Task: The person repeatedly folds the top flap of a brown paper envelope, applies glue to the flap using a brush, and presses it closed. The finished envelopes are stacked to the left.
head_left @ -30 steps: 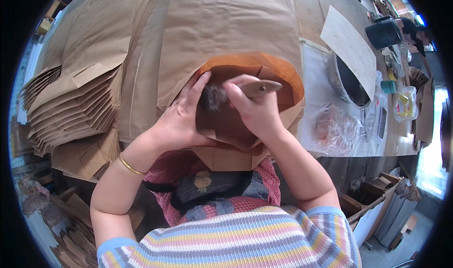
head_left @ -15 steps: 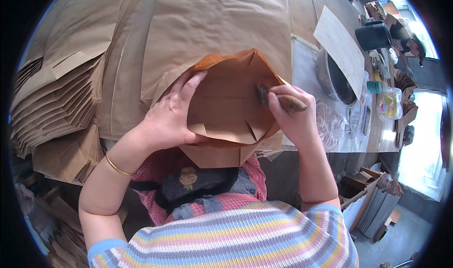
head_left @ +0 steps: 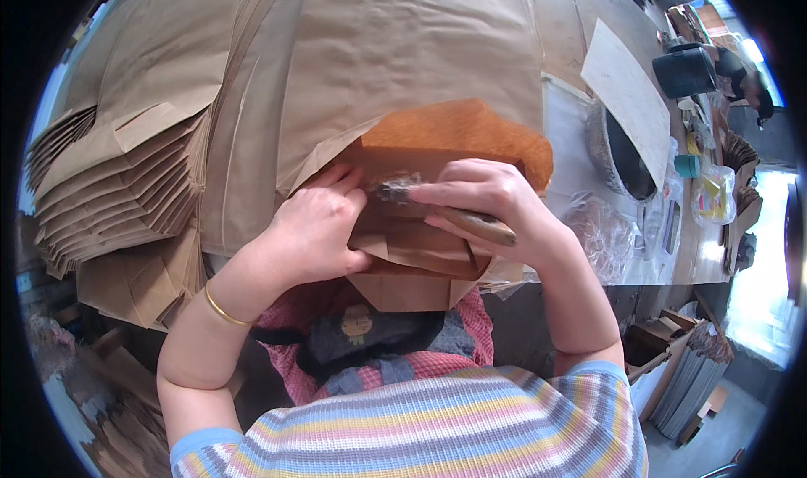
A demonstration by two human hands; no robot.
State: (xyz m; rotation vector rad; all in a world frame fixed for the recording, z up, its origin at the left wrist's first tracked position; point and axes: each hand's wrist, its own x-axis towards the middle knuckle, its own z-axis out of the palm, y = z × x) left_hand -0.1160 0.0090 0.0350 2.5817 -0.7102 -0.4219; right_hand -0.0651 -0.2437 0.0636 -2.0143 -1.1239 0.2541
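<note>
An opened brown paper bag lies at the table's near edge, its orange inner layer showing along the far rim. My left hand is closed on the bag's left side, its fingers inside the mouth and its thumb at the near edge. In my right hand is a brush with a wooden handle, held low over the mouth. Its grey bristles point left toward my left fingers and are blurred; whether they touch the paper I cannot tell.
Large flat bags lie stacked under and beyond this one. Folded bags are fanned out at the left. On the right, a board leans over a dark basin, near crumpled clear plastic. A dark container stands farther right.
My right hand has brought the brush leftward, from the bag's right side to near my left fingers. The far rim now spreads wider to the right, showing more orange. The whole view has shifted slightly.
</note>
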